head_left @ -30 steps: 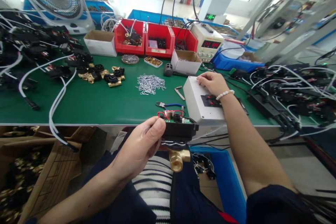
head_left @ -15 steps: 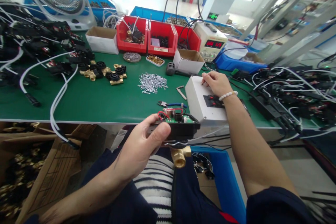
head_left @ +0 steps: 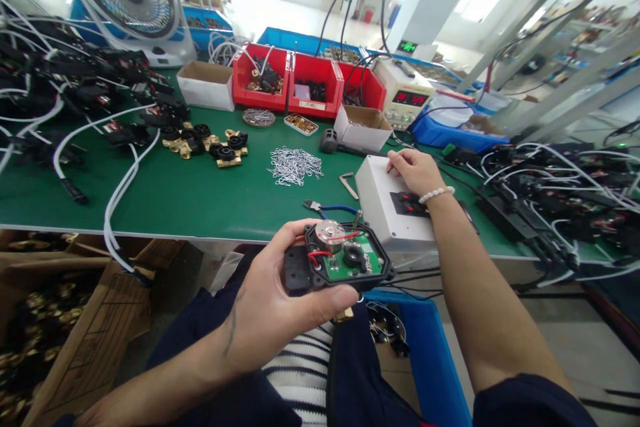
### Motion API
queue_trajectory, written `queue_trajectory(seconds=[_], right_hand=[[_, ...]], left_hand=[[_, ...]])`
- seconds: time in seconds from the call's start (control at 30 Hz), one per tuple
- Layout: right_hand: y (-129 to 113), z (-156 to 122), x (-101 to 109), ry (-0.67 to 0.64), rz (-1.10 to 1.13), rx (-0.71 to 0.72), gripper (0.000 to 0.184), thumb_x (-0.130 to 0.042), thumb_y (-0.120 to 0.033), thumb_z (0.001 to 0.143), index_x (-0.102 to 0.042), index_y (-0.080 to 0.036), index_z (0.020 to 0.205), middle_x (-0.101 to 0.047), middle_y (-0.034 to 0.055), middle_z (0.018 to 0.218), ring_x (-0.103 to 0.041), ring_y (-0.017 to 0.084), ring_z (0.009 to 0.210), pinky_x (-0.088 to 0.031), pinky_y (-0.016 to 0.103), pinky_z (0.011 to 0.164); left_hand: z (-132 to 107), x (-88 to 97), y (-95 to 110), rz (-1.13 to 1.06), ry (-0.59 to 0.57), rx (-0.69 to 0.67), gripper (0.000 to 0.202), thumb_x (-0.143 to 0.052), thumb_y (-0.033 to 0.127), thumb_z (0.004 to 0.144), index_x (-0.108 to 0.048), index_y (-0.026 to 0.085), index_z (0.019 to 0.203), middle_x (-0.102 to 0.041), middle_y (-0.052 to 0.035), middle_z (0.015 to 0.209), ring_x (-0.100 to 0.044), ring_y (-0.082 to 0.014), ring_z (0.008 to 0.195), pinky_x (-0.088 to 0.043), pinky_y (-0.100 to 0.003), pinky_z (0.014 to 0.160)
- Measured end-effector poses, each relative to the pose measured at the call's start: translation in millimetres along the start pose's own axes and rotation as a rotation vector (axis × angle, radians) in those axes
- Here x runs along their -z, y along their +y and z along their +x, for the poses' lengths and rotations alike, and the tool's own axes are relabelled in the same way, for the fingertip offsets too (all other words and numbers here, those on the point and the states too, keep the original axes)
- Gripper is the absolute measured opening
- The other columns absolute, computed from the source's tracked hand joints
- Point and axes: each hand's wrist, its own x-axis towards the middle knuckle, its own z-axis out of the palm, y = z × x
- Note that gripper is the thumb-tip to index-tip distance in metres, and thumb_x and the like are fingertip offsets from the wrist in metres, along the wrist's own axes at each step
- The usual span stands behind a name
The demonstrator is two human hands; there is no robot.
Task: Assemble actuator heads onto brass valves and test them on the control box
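My left hand (head_left: 270, 287) is closed around a motorized valve (head_left: 350, 260), its open black housing turned up towards me. Inside the housing are a green circuit board (head_left: 367, 250), a round silver motor (head_left: 330, 232) and red wires. A bit of its brass valve body (head_left: 344, 315) shows below my thumb. My right hand (head_left: 415, 170), a beaded bracelet on its wrist, rests over the light grey box (head_left: 377, 193). Its thumb and finger are pinched at a small part on the box's top, which I cannot make out. Black terminals with red marks (head_left: 407, 203) lie beside the wrist.
Blue-handled cutters (head_left: 335, 208), a hex key (head_left: 349, 185) and a pile of metal clips (head_left: 295, 167) lie on the green bench (head_left: 210, 200). Brass valves (head_left: 230, 150) sit further left. Red bins (head_left: 313, 83) and a power supply (head_left: 405, 90) stand behind. Wired units crowd both sides.
The valve in my left hand has tilted towards me, so the board and motor now show and most of the brass is hidden. My right hand stays at the grey box; the view has shifted slightly.
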Motion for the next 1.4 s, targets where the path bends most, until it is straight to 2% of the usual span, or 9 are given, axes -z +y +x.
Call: queue_trajectory(seconds=[0.23,0.37,0.47,0.73,0.9,1.03,1.17,1.3,1.4], right_hand=[[0.9,0.6,0.3,-0.011,0.004,-0.005,0.032,-0.058,-0.033,0.090,-0.062,-0.019,0.061,-0.057,-0.0004,0.055,-0.053,0.014,0.055,-0.040,0.028,0.062],[0.8,-0.1,1.1,-0.007,-0.010,0.005,0.033,-0.059,-0.038,0.089,-0.061,-0.020,0.061,-0.058,-0.0003,0.055,-0.053,0.015,0.055,-0.040,0.028,0.061],[0.8,-0.6,1.4,-0.005,-0.008,0.015,0.036,-0.060,-0.044,0.088,-0.061,-0.021,0.061,-0.059,0.0003,0.055,-0.054,0.015,0.054,-0.041,0.029,0.060],[-0.3,-1.7,0.6,0.005,-0.001,0.033,0.041,-0.061,-0.052,0.087,-0.060,-0.021,0.060,-0.062,0.0018,0.055,-0.054,0.016,0.055,-0.041,0.028,0.059],[-2.5,-2.3,0.7,0.011,-0.020,0.006,0.037,-0.061,-0.044,0.088,-0.060,-0.020,0.060,-0.059,0.0007,0.054,-0.052,0.015,0.054,-0.041,0.028,0.059],[-0.8,-1.8,0.2,0.018,-0.012,0.027,0.039,-0.061,-0.048,0.087,-0.060,-0.020,0.060,-0.059,0.0008,0.053,-0.051,0.015,0.053,-0.039,0.027,0.056],[1.1,-1.3,-0.7,0.013,0.009,0.032,0.040,-0.061,-0.052,0.086,-0.060,-0.021,0.060,-0.060,0.0015,0.054,-0.053,0.015,0.053,-0.041,0.028,0.057],[1.2,-0.8,-1.2,0.021,0.001,0.038,0.041,-0.061,-0.052,0.086,-0.059,-0.021,0.059,-0.060,0.0014,0.054,-0.053,0.015,0.053,-0.042,0.028,0.057],[0.8,-1.0,-1.6,0.026,0.002,0.050,0.042,-0.061,-0.052,0.086,-0.059,-0.020,0.059,-0.060,0.0011,0.053,-0.054,0.015,0.053,-0.042,0.028,0.058]], left_hand=[[-0.5,1.4,-5.3,-0.065,0.002,-0.003,0.054,-0.088,0.024,0.070,-0.063,0.026,0.118,-0.076,0.0005,0.105,-0.073,-0.0157,0.093,-0.055,-0.021,0.085],[8.9,-1.2,-9.7,-0.309,0.034,0.156,0.048,-0.069,0.049,0.087,-0.066,0.014,0.119,-0.075,-0.0126,0.110,-0.071,-0.0266,0.102,-0.056,-0.037,0.092],[14.6,-3.3,-9.9,-0.459,0.037,0.244,0.048,-0.068,0.047,0.089,-0.068,0.010,0.118,-0.075,-0.0152,0.106,-0.070,-0.0313,0.105,-0.056,-0.043,0.092],[12.2,-2.2,-9.6,-0.446,0.031,0.216,0.044,-0.070,0.042,0.088,-0.068,0.013,0.121,-0.076,-0.0128,0.108,-0.070,-0.0304,0.108,-0.057,-0.040,0.092],[9.6,-1.0,-9.8,-0.393,0.044,0.182,0.046,-0.067,0.050,0.089,-0.070,0.013,0.117,-0.078,-0.0102,0.092,-0.073,-0.0262,0.095,-0.058,-0.034,0.084],[8.7,-1.5,-9.0,-0.386,0.053,0.187,0.046,-0.067,0.052,0.089,-0.071,0.013,0.114,-0.077,-0.0082,0.084,-0.074,-0.0238,0.087,-0.059,-0.030,0.077],[7.6,-2.4,-8.4,-0.404,0.054,0.192,0.052,-0.068,0.054,0.087,-0.068,0.014,0.121,-0.077,-0.0100,0.092,-0.073,-0.0272,0.095,-0.059,-0.036,0.084],[7.8,-2.2,-8.7,-0.420,0.072,0.173,0.048,-0.068,0.054,0.087,-0.069,0.017,0.118,-0.077,-0.0084,0.095,-0.073,-0.0255,0.095,-0.059,-0.035,0.085],[10.0,-2.2,-7.9,-0.424,0.117,0.135,0.047,-0.072,0.044,0.087,-0.064,0.017,0.124,-0.075,-0.0090,0.108,-0.072,-0.0244,0.099,-0.058,-0.034,0.088]])
